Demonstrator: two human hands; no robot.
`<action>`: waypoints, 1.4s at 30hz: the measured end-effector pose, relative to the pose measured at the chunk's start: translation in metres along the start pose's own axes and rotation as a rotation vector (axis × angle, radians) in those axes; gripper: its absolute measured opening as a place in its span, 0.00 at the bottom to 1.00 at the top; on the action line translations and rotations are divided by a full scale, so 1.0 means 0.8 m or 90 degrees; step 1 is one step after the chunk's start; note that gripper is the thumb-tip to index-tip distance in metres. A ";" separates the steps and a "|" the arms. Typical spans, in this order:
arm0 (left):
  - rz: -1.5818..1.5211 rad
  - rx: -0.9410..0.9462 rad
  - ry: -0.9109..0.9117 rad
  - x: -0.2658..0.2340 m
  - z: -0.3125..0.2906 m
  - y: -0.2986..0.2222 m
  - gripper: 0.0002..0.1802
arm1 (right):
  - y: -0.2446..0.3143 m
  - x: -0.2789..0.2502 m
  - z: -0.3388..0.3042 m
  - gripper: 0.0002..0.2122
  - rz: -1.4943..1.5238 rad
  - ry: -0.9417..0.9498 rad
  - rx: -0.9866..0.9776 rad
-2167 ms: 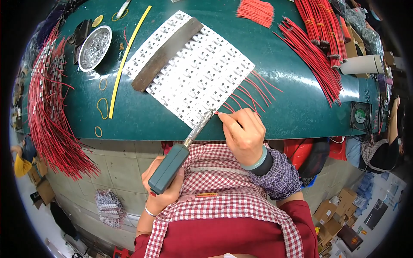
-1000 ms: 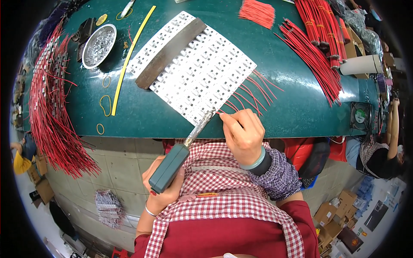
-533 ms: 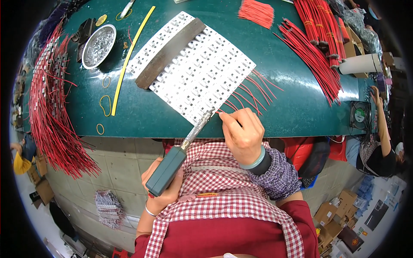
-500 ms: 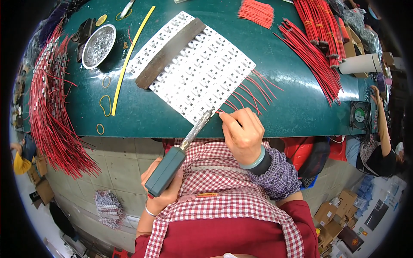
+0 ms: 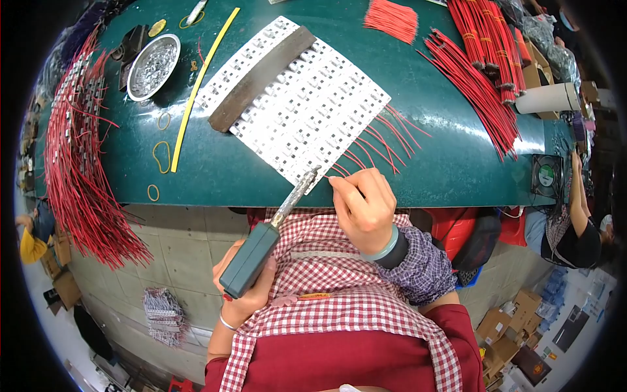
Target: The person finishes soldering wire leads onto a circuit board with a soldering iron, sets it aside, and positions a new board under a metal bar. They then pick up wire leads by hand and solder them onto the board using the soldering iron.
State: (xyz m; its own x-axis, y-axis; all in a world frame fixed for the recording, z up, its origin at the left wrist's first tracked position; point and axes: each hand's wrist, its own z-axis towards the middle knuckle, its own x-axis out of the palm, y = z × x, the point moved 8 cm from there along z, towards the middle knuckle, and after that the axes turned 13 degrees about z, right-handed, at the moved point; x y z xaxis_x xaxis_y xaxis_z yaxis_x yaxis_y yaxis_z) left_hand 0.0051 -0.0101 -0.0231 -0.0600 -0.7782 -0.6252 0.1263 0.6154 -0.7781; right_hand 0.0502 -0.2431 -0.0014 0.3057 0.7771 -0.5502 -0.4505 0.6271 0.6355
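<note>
My left hand (image 5: 260,287) is wrapped round the dark green handle of a soldering gun (image 5: 250,260). Its metal tip touches or hovers just over the near corner of a white panel (image 5: 326,98) of small circuit boards. Close to the right of that tip, my right hand (image 5: 367,212) is closed in a pinch, apparently on a short red wire (image 5: 328,176) reaching the panel's corner. Several red wires (image 5: 385,140) stick out along the panel's right edge. A dark bar (image 5: 261,81) lies across the panel.
A metal bowl (image 5: 153,68) of shiny bits stands at far left beside a yellow strip (image 5: 202,91) and rubber bands (image 5: 161,157). Red-wired boards (image 5: 81,163) hang over the left edge. Red wire bundles (image 5: 480,91) lie far right. Near a small fan (image 5: 545,173), another person's arm (image 5: 578,189) shows.
The soldering gun's tip has shifted slightly left and down at the panel's corner. My right hand has moved a little left with its pinch. The other person's arm at right has moved.
</note>
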 end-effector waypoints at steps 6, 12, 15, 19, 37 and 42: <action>0.008 0.006 0.014 0.001 -0.001 -0.004 0.11 | 0.001 0.002 -0.001 0.12 -0.014 0.003 -0.005; 0.048 0.045 0.023 -0.002 0.005 -0.018 0.10 | 0.004 0.004 -0.001 0.12 -0.030 0.019 -0.002; 0.060 0.055 0.027 -0.001 0.002 -0.017 0.10 | 0.005 0.004 -0.001 0.12 -0.035 0.023 0.000; 0.086 0.083 0.021 -0.004 -0.002 -0.017 0.10 | 0.004 0.004 -0.001 0.11 -0.036 0.026 0.000; -0.153 -0.217 -0.062 -0.006 -0.003 0.116 0.21 | -0.038 -0.059 0.125 0.04 -0.145 -0.004 -0.078; 0.156 0.136 0.149 -0.007 0.041 0.064 0.27 | -0.172 -0.044 0.211 0.03 -0.327 -0.041 -0.089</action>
State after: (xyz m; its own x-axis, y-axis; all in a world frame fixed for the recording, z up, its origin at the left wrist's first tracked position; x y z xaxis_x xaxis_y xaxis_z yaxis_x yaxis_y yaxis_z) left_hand 0.0447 0.0218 -0.0571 -0.2231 -0.5472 -0.8067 0.3658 0.7201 -0.5896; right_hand 0.2431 -0.3476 0.0216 0.5654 0.3759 -0.7341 -0.3354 0.9180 0.2117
